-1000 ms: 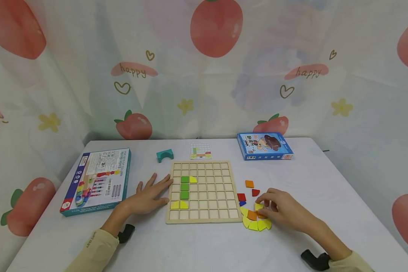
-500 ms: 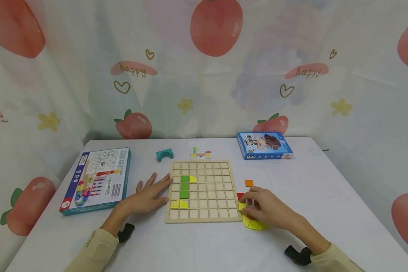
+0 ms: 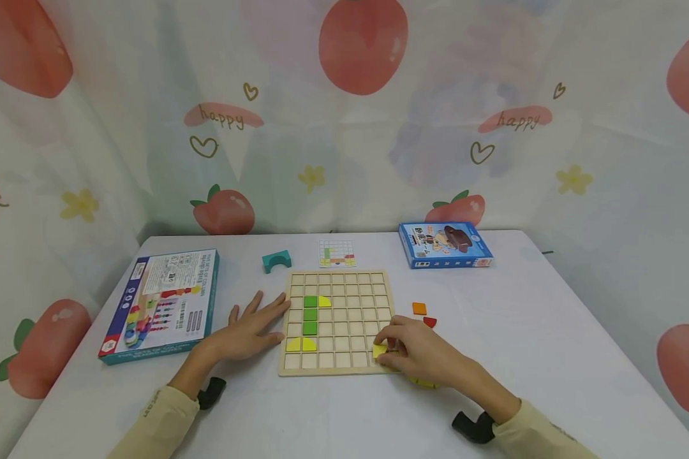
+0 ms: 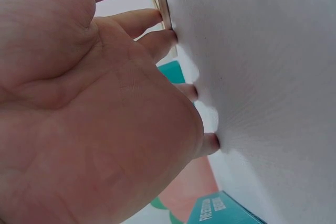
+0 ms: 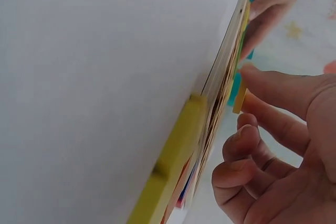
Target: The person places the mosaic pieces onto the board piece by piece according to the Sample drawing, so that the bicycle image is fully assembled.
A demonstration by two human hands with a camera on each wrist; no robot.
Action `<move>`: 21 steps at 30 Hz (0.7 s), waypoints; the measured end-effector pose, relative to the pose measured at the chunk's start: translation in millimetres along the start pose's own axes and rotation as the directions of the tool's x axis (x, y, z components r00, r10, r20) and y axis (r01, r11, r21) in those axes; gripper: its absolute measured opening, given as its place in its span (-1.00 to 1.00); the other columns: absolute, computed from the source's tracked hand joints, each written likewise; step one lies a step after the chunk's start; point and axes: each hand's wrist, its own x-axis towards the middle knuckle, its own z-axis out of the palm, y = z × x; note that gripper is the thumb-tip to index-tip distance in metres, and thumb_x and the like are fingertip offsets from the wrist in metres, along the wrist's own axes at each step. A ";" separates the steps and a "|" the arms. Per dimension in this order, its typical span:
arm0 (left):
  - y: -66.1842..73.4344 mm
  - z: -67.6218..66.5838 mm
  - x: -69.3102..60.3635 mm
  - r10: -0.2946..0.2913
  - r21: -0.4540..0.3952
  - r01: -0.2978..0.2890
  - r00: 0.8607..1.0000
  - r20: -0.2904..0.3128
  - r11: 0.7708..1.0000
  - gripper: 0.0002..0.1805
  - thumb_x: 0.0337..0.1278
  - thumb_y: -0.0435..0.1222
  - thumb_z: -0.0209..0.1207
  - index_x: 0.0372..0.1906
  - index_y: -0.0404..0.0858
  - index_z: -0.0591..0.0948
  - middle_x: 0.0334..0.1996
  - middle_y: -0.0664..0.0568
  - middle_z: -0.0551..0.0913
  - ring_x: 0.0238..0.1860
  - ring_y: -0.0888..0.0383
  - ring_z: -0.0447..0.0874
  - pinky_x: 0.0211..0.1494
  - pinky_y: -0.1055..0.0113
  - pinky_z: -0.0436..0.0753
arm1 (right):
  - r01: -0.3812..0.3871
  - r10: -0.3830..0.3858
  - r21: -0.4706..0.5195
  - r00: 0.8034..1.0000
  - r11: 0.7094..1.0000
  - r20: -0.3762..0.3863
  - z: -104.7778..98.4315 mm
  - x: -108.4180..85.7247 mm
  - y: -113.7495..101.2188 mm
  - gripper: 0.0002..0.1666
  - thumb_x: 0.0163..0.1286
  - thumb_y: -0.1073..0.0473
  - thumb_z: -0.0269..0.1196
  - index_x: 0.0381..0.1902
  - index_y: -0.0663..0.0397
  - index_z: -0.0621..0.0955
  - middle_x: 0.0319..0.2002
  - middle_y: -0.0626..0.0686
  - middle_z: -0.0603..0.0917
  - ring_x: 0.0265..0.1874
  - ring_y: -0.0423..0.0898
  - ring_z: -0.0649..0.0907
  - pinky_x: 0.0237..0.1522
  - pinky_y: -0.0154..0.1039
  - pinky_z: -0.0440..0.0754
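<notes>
My right hand (image 3: 422, 347) pinches a yellow tile (image 3: 379, 350) between thumb and index finger, over the lower right of the wooden grid board (image 3: 342, 309). In the right wrist view this yellow tile (image 5: 239, 100) appears thin and edge-on. My left hand (image 3: 244, 335) has its fingers spread on the cloth, fingertips against the board's left edge. Three green square tiles (image 3: 311, 313) stand in one column of the board. A yellow quarter-round tile (image 3: 324, 301) lies beside the top one. Two more yellow tiles (image 3: 301, 345) sit side by side lower left.
Yellow tiles (image 3: 423, 383) lie right of the board, partly hidden by my right hand. Farther back are an orange square (image 3: 419, 308) and a red tile (image 3: 429, 322). Behind the board are a pattern card (image 3: 337, 254), a teal arch block (image 3: 277, 258), and a blue box (image 3: 444, 245); a larger box (image 3: 166, 299) lies left.
My right hand has picked a yellow tile from the loose pieces and carried it left, over the board. My left hand stays in place.
</notes>
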 end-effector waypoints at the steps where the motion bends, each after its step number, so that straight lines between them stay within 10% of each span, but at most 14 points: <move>1: 0.0 -0.2 -0.2 0.002 -0.002 -0.002 1.000 0.000 1.000 -0.21 0.54 -0.11 0.16 0.72 -0.07 0.14 0.77 -0.05 -0.03 0.75 -0.34 -0.50 0.57 -0.55 -0.51 | 0.003 -0.003 -0.002 1.000 1.000 0.002 1.9 2.0 -2.3 -0.74 0.39 0.04 0.48 -0.01 -0.07 0.77 -0.29 -0.15 0.58 -0.36 -0.31 0.48 -0.36 -0.45 0.51; 21: -1.4 0.5 1.0 -0.004 0.002 0.004 1.000 -0.003 1.000 -0.20 0.54 -0.11 0.16 0.72 -0.07 0.14 0.77 -0.04 -0.03 0.75 -0.34 -0.49 0.57 -0.56 -0.50 | 0.042 -0.042 -0.022 0.999 0.999 0.002 27.1 31.2 -41.5 -0.75 0.36 0.06 0.50 -0.03 -0.07 0.79 -0.28 -0.13 0.61 -0.33 -0.26 0.52 -0.29 -0.43 0.54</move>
